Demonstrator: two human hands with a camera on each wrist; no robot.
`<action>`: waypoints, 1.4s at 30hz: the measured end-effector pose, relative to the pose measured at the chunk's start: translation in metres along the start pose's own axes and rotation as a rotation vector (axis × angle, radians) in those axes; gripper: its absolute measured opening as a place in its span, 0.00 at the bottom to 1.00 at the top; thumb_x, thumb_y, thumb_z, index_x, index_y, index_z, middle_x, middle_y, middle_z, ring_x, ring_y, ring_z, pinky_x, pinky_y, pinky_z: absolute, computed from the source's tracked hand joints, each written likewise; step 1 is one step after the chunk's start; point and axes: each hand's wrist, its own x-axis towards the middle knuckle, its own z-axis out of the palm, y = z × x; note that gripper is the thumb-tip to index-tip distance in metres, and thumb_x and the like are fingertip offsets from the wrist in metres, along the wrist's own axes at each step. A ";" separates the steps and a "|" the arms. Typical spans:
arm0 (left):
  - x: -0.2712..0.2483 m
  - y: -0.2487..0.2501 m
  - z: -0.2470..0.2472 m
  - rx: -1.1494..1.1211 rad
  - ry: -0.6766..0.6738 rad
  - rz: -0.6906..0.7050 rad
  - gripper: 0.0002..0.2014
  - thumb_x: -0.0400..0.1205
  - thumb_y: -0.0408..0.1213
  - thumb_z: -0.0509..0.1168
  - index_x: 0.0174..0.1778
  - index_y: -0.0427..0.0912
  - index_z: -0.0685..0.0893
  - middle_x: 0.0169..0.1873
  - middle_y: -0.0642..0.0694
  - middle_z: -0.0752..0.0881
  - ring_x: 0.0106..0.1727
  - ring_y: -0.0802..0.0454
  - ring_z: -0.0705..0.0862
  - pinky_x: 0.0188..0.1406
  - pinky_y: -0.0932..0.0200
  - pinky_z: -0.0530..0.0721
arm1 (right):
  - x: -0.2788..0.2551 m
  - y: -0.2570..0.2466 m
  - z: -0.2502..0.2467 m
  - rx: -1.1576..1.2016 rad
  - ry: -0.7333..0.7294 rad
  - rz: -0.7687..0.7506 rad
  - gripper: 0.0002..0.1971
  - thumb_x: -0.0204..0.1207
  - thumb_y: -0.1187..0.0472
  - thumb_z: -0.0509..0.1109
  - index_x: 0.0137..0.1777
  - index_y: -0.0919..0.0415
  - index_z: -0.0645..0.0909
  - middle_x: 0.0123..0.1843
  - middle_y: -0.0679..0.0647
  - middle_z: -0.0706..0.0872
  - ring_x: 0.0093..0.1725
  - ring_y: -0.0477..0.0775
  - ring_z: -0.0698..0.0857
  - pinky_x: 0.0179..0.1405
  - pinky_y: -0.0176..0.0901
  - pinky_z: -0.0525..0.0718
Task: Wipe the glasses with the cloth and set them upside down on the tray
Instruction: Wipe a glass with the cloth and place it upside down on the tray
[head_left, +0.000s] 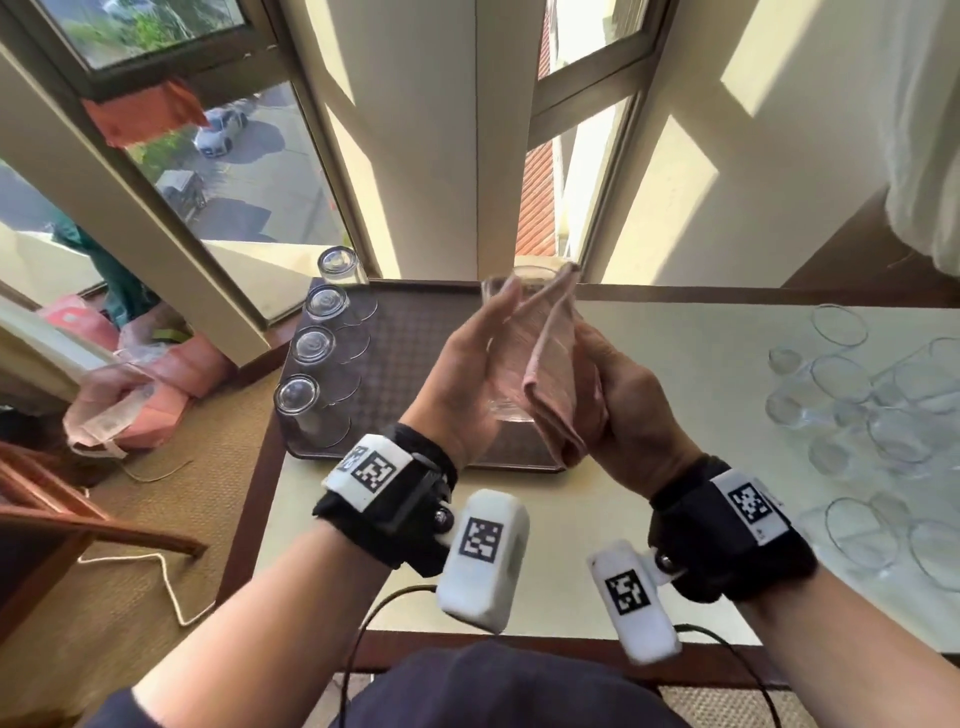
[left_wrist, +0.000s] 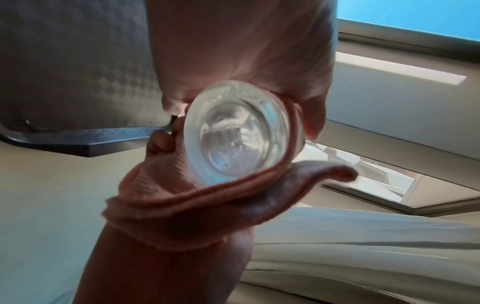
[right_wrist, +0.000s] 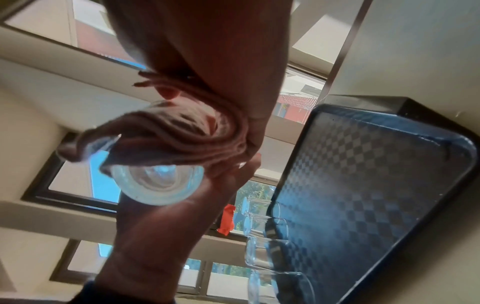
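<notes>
My left hand (head_left: 467, 364) grips a clear glass (head_left: 506, 358) above the near right part of the dark tray (head_left: 415, 322), with the glass's mouth pointing away from me. My right hand (head_left: 618, 395) holds a folded pink cloth (head_left: 556, 374) and presses it round the glass's right side. In the left wrist view the thick glass base (left_wrist: 239, 131) faces the camera and the cloth (left_wrist: 207, 195) wraps under it. In the right wrist view the cloth (right_wrist: 182, 135) curls over the glass (right_wrist: 155, 185). Several glasses (head_left: 311, 348) stand upside down along the tray's left edge.
A cluster of clear glasses (head_left: 872, 410) stands on the white table (head_left: 675, 364) at the right. The windows and wall pillar rise just behind the tray. A wooden chair (head_left: 62, 519) and bags (head_left: 156, 395) sit on the carpet at the left.
</notes>
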 end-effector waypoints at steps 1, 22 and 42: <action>-0.001 0.003 -0.001 -0.020 -0.025 0.011 0.38 0.78 0.59 0.69 0.77 0.36 0.77 0.68 0.33 0.81 0.70 0.34 0.79 0.80 0.31 0.68 | -0.001 -0.004 0.001 0.034 -0.008 0.018 0.25 0.89 0.49 0.52 0.78 0.64 0.72 0.63 0.64 0.84 0.55 0.61 0.86 0.54 0.52 0.87; -0.010 -0.011 -0.009 0.374 -0.204 0.305 0.43 0.69 0.51 0.80 0.78 0.46 0.68 0.67 0.44 0.81 0.71 0.55 0.82 0.65 0.61 0.81 | 0.001 0.008 0.012 0.202 0.106 0.237 0.15 0.86 0.56 0.56 0.54 0.67 0.79 0.33 0.60 0.78 0.26 0.57 0.80 0.19 0.42 0.80; -0.007 0.007 -0.032 0.787 -0.242 0.219 0.27 0.69 0.32 0.84 0.65 0.48 0.87 0.58 0.44 0.91 0.60 0.38 0.89 0.64 0.36 0.86 | -0.028 -0.021 -0.031 -1.327 -0.225 -0.645 0.27 0.64 0.74 0.63 0.63 0.58 0.87 0.62 0.46 0.81 0.53 0.49 0.68 0.59 0.26 0.69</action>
